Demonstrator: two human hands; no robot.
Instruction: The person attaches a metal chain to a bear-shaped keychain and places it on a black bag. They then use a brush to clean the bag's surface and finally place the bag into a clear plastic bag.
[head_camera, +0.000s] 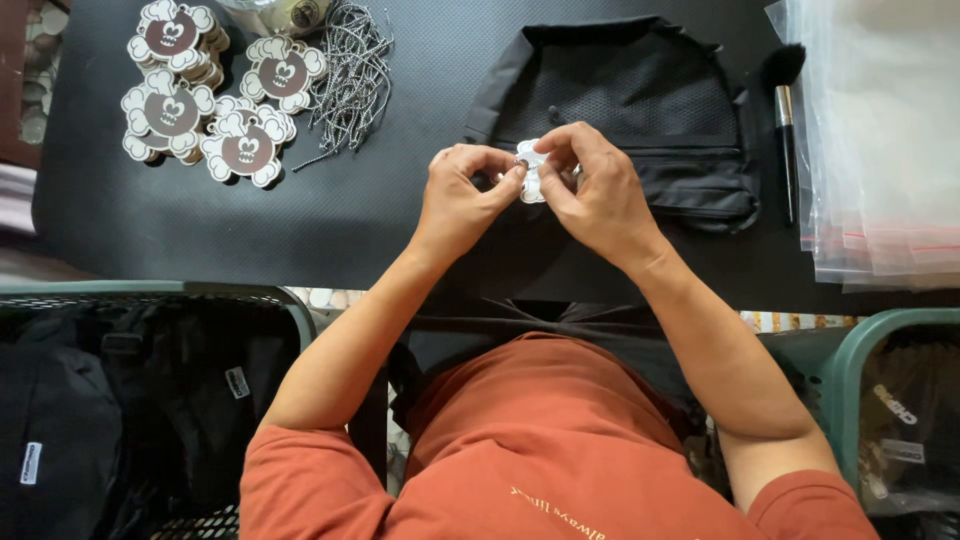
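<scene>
Both hands, left hand (462, 195) and right hand (598, 190), pinch one small white cloud-shaped tag (531, 170) between fingertips, held up close for fiddly work. Right behind the pinch lies a black fabric backpack (625, 95); farther off to its left wait loose black-and-white cords (352, 75) and stacked matching brown-and-white tags (205, 90), handy for grabbing.

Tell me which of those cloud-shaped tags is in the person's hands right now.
The white cloud-shaped tag pinched between the left hand and right hand, above the black bag. The other tags lie stacked at the table's far left, untouched.
</scene>
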